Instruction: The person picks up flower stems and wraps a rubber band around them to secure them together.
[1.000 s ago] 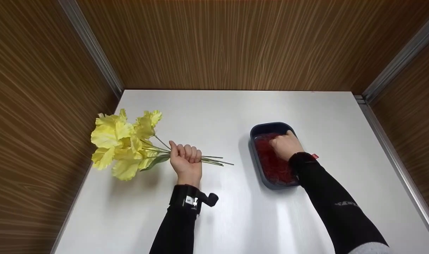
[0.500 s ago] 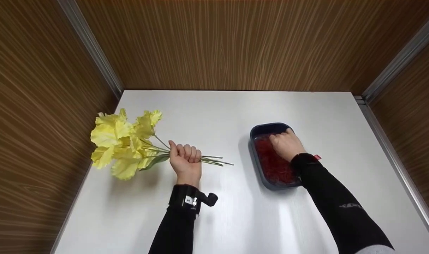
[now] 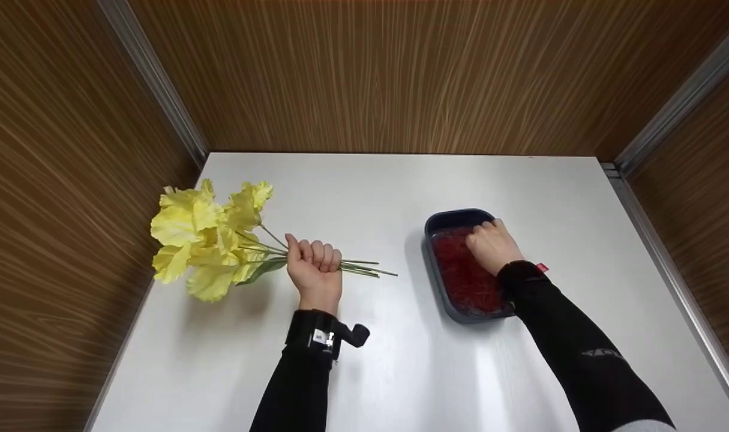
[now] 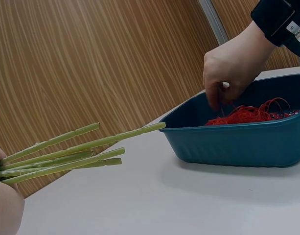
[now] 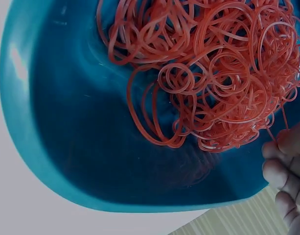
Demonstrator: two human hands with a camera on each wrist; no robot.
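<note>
My left hand (image 3: 314, 258) grips the green stems (image 3: 364, 270) of a bunch of yellow artificial flowers (image 3: 205, 240), blooms pointing left, just over the white table (image 3: 352, 198). The cut stem ends (image 4: 91, 149) stick out past my fist (image 4: 3, 205) toward a dark blue tray (image 3: 454, 217). My right hand (image 3: 489, 243) reaches down into the tray, fingers curled into a tangle of red rubber bands (image 3: 463, 279). In the right wrist view the fingertips (image 5: 284, 164) pinch a thin strand at the edge of the rubber band pile (image 5: 213, 73). The tray (image 5: 66, 127) wall is bare at the left.
Wood-grain walls close in the table on the left, back and right, with metal corner strips (image 3: 154, 78). The tray (image 4: 238, 142) stands right of centre. My black sleeves lie over the table's near part.
My left hand has raised the flowers slightly and shifted them a little away from me. My right hand has moved a bit to the right within the tray, still among the bands.
</note>
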